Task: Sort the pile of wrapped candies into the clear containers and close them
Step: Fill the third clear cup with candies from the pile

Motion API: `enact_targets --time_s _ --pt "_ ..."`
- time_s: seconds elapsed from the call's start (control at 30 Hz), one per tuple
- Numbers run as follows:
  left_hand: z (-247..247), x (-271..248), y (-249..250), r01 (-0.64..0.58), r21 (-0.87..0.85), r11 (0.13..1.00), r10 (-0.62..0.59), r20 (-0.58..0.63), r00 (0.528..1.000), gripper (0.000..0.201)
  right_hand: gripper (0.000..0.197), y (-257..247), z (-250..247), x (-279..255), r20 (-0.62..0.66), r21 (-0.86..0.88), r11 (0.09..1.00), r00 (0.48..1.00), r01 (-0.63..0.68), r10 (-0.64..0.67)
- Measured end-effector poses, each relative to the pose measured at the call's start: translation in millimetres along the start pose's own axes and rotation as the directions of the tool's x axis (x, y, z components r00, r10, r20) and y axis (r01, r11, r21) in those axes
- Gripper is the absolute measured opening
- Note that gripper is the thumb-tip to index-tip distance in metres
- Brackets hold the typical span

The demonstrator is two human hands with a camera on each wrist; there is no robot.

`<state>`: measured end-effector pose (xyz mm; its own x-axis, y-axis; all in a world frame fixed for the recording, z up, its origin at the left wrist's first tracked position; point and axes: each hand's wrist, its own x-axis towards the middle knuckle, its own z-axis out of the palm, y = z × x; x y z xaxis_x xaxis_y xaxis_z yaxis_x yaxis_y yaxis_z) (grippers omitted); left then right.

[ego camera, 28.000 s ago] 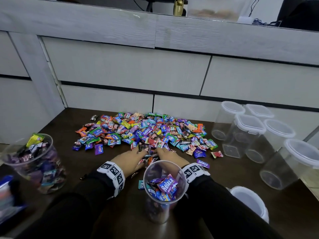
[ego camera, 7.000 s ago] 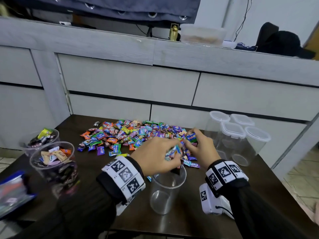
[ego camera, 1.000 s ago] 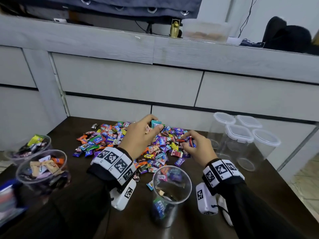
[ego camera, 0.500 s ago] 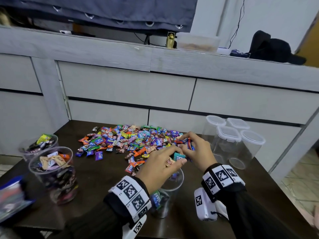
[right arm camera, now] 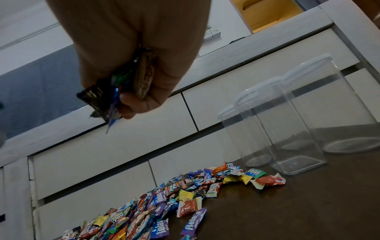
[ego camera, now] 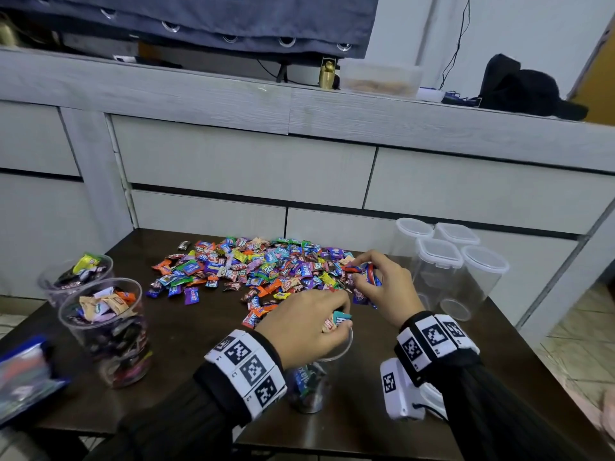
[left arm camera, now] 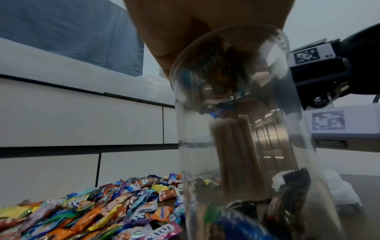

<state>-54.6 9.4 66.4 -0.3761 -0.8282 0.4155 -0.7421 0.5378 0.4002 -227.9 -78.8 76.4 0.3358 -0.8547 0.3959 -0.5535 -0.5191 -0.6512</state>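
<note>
1. Left hand (ego camera: 307,327): fingers curled round a few wrapped candies (ego camera: 336,322), one teal and one red-and-white, held directly over the mouth of the open clear container (ego camera: 312,377).
2. Open clear container: upright on the dark table (ego camera: 199,334), directly below the left fingertips, a few candies lying at its bottom.
3. Right hand (ego camera: 382,287): fingers clenched on a small bunch of candies (right arm camera: 123,87), red, blue and dark wrappers protruding between thumb and fingers.
4. Candy pile (ego camera: 259,267): spread on the table just beyond and to the left of the right fingertips, beyond the left fingertips.
5. Lidded empty containers (ego camera: 446,271): four, grouped upright, just to the right of the right fingers.
6. Filled open containers (ego camera: 106,331): two, well to the left of the left hand, holding sorted candies.
</note>
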Motion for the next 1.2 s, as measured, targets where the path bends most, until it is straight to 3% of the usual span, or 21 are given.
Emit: enact_targets --time_s 0.2,0.4,0.57,0.67,0.73,0.8,0.97,1.07,1.2 --pt "-4.6 2.3 4.7 -0.026 0.139 0.990 0.012 0.097 0.995 0.013 0.023 -0.1 0.9 -0.6 0.007 -0.009 1.000 1.000 0.009 -0.009" --pt "-2.7 4.3 3.0 -0.002 0.178 0.984 -0.019 0.114 0.993 0.028 0.014 0.3 -0.4 -0.3 -0.003 -0.022 0.999 1.000 0.024 -0.024" --pt "-1.5 1.0 -0.1 0.059 -0.007 0.998 -0.059 0.046 0.997 0.022 0.014 -2.7 -2.3 -1.3 -0.035 0.006 0.999 0.998 0.044 -0.044" --pt "0.8 -1.9 -1.7 0.004 -0.105 0.994 -0.013 -0.081 0.997 0.027 0.017 -8.2 -3.3 -2.0 -0.062 0.046 0.997 0.996 0.062 -0.059" --pt "4.9 -4.5 -6.2 -0.024 -0.105 0.994 0.001 -0.213 0.977 0.036 0.017 -14.0 -2.9 -3.2 -0.090 0.086 0.993 0.994 0.075 -0.067" --pt "8.6 -10.6 -13.2 0.023 -0.225 0.974 -0.083 -0.262 0.961 0.056 0.019 -20.6 -0.8 -5.1 -0.124 0.140 0.986 0.989 0.096 -0.079" --pt "20.8 -29.5 -32.1 0.126 -0.664 0.737 -0.236 -0.079 0.968 0.107 0.019 -40.0 11.5 -17.1 -0.125 0.250 0.954 0.982 0.167 -0.140" --pt "29.1 -34.6 -40.2 0.161 -0.743 0.649 -0.243 -0.002 0.970 0.117 0.019 -47.4 22.3 -28.7 -0.033 0.278 0.938 0.978 0.207 -0.206" --pt "36.5 -37.1 -48.6 0.235 -0.732 0.640 -0.309 0.035 0.950 0.134 0.018 -47.3 33.3 -41.3 0.092 0.247 0.948 0.969 0.202 -0.231"
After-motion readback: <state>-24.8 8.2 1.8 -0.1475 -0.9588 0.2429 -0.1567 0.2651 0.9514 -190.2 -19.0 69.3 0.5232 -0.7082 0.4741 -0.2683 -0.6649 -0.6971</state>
